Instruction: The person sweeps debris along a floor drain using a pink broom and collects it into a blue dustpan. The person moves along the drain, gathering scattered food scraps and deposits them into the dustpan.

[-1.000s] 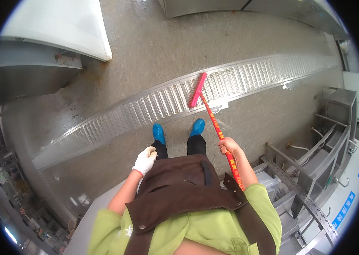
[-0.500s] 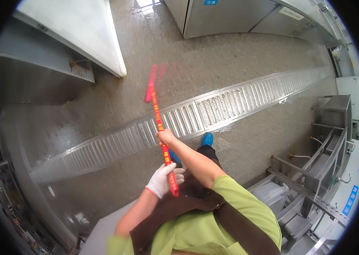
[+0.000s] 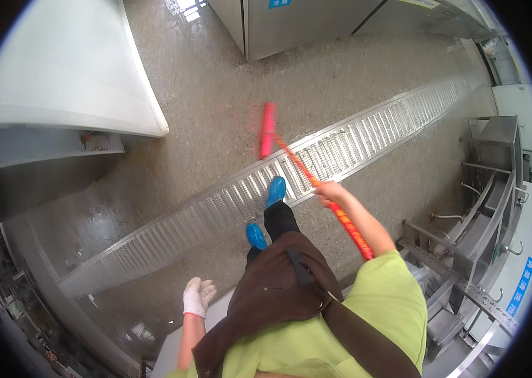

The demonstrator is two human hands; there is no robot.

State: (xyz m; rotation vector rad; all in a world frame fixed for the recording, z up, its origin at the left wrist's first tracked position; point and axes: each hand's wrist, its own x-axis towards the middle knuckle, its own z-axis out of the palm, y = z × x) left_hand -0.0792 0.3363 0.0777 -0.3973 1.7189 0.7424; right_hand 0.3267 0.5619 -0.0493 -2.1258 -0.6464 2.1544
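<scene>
My bare right hand [image 3: 332, 192] is wrapped round the handle of a long red floor squeegee [image 3: 268, 129]. The handle slants from beside my right upper arm down to the wet floor. Its pinkish-red bar head, smeared by motion, is at the far edge of the drain grating [image 3: 335, 148]. Out to the left, my left hand [image 3: 198, 296] wears a white knit glove and holds nothing; its fingers are loosely curled and apart. Below me are my blue-covered shoes [image 3: 276, 190], one on the grating and the other at its near edge.
A white-sided cabinet [image 3: 71, 69] juts in at the far left. Steel cabinets [image 3: 304, 31] line the far side. On the right stand steel sinks and a rack [image 3: 467, 233] with pipes and hooks. The floor [image 3: 190, 120] looks wet.
My left hand has let go of the squeegee handle and moved left and nearer. My right hand has swung right with the squeegee, its head shifting right. One foot has stepped onto the grating.
</scene>
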